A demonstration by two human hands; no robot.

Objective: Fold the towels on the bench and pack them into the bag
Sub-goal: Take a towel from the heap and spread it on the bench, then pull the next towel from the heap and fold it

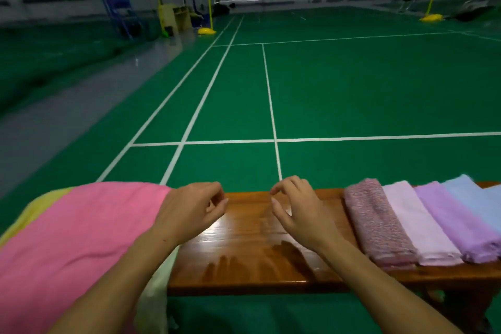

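Observation:
A glossy wooden bench [244,260] runs across the bottom of the view. A large pink towel [81,228] lies unfolded over its left end, with a yellow towel [35,209] showing beneath it. Folded towels lie side by side on the right end: a speckled mauve one [376,222], a pale pink one [414,222], a purple one [458,222] and a light blue one [471,195]. My left hand [192,211] hovers at the pink towel's right edge, fingers loosely curled, holding nothing. My right hand [298,209] hovers over the bare bench, fingers also loosely curled and empty. No bag is in view.
Beyond the bench stretches a green badminton court floor [325,89] with white lines. Nets on yellow posts [208,3] stand far back. A blue umpire chair [116,0] and a yellow cabinet [173,16] stand at the back left.

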